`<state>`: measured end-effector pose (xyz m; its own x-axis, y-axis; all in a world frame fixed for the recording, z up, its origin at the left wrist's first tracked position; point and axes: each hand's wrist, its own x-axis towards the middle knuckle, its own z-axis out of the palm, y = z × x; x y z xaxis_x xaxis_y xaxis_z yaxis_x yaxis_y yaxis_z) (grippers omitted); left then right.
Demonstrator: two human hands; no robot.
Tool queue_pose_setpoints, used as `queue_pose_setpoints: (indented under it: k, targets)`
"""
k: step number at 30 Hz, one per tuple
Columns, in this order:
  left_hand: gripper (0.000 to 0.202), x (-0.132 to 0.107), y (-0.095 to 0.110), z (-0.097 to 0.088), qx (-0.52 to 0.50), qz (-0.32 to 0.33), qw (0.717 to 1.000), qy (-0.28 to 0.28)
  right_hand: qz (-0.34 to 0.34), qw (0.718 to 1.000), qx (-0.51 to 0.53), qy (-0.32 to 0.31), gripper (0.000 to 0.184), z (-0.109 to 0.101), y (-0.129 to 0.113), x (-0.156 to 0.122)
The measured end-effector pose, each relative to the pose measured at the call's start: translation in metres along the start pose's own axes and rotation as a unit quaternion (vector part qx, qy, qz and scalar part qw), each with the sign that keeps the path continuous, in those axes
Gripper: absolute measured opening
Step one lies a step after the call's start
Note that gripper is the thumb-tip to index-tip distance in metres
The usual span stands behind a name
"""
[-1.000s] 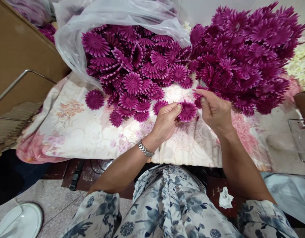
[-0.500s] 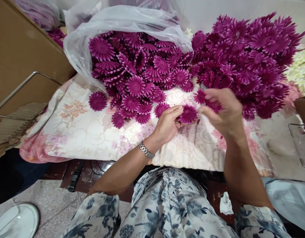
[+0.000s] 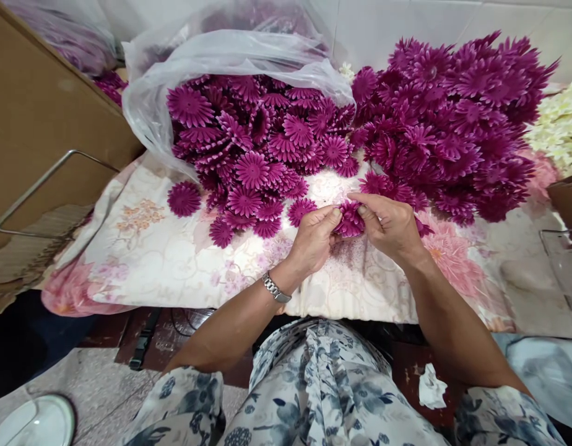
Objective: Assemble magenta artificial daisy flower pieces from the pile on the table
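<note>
My left hand (image 3: 314,238) and my right hand (image 3: 390,226) meet over a floral cloth (image 3: 174,260), both pinching one purple artificial flower head (image 3: 348,218) between their fingertips. A metal watch (image 3: 275,288) sits on my left wrist. Loose flower heads of the same purple spill out of a clear plastic bag (image 3: 197,62) just beyond my left hand. A big heap of purple flowers (image 3: 453,118) lies past my right hand.
A brown cardboard box (image 3: 39,111) with a metal wire frame (image 3: 44,186) stands at the left. Cream flowers (image 3: 559,124) lie at the far right, above a clear tray (image 3: 564,266). A white plate (image 3: 30,424) rests on the floor, lower left.
My right hand came down from the flower heap and closed onto the flower head that my left hand has kept holding. The view tilted slightly.
</note>
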<state>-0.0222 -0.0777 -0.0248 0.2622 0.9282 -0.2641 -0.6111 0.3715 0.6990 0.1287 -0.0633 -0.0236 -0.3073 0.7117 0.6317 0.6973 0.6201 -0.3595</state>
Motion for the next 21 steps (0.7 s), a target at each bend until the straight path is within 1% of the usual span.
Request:
queue_pose_setpoints:
  k: [2, 4, 6, 8, 9, 10, 12, 14, 15, 18, 21]
  targets:
    - [0.038, 0.001, 0.001, -0.001, 0.005, 0.003, 1.0, 0.013, 0.027, 0.999, -0.027, 0.007, 0.029, -0.006, 0.007, 0.0]
    - [0.039, 0.001, 0.002, -0.003, 0.005, 0.0, 1.0, 0.024, 0.07, 0.993, -0.087, 0.033, 0.031, -0.017, 0.018, 0.0]
    - [0.035, 0.001, 0.003, -0.003, 0.002, -0.007, 1.0, 0.025, 0.108, 0.978, -0.165, 0.067, 0.03, -0.03, 0.028, 0.002]
    - [0.027, 0.001, 0.004, -0.003, -0.003, -0.011, 1.0, 0.02, 0.121, 0.965, -0.21, 0.102, 0.027, -0.038, 0.031, 0.004]
    - [0.024, 0.0, 0.004, -0.002, -0.006, -0.01, 1.0, 0.016, 0.117, 0.966, -0.204, 0.108, 0.028, -0.039, 0.029, 0.005]
    - [0.021, 0.0, 0.004, -0.001, -0.008, -0.007, 1.0, 0.012, 0.108, 0.974, -0.173, 0.101, 0.029, -0.037, 0.025, 0.006]
    - [0.018, -0.002, 0.004, 0.001, -0.01, -0.004, 1.0, 0.004, 0.074, 0.993, -0.073, 0.055, 0.03, -0.028, 0.014, 0.006]
    - [0.018, -0.003, 0.004, 0.002, -0.01, -0.007, 1.0, -0.006, 0.037, 0.999, 0.011, -0.009, 0.025, -0.016, 0.004, 0.006]
    - [0.019, -0.003, 0.004, 0.003, -0.009, -0.011, 1.0, -0.013, 0.023, 0.999, 0.03, -0.027, 0.02, -0.01, 0.0, 0.005]
    - [0.024, -0.003, 0.002, 0.003, -0.006, -0.015, 1.0, -0.024, 0.006, 0.999, 0.02, -0.035, 0.01, -0.001, -0.002, 0.003]
    - [0.028, -0.001, 0.0, 0.001, 0.006, -0.009, 1.0, -0.022, -0.006, 1.0, -0.005, -0.024, 0.015, 0.001, 0.001, 0.0]
